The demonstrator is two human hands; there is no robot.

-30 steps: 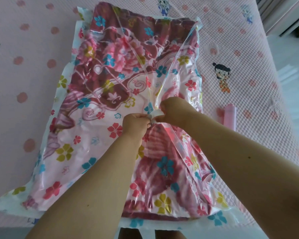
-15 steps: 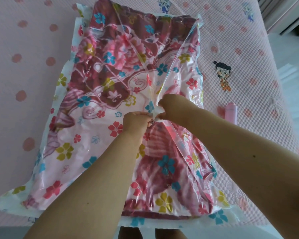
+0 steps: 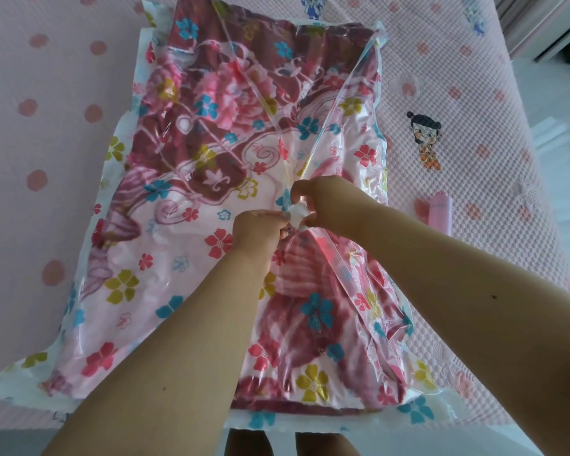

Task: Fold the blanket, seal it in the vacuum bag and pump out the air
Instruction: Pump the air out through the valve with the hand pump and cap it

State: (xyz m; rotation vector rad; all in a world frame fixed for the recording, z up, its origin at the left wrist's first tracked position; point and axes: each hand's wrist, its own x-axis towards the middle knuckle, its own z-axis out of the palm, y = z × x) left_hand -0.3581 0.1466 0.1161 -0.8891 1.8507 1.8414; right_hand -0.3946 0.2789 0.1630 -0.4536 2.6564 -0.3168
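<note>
Left hand (image 3: 255, 230) fingers curled, pinching bag film just beside the white valve (image 3: 297, 214). Right hand (image 3: 329, 202) fingers curled round the valve from the right. Film pulled up into taut ridges. Vacuum bag (image 3: 119, 291) lies flat on bed (image 3: 507, 133), folded floral blanket (image 3: 211, 103) inside. Pink cylinder (image 3: 440, 210) on bed, right of bag.

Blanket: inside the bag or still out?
Inside. The blanket shows through the vacuum bag's clear film, whose printed border lies beyond it on every visible side.
</note>
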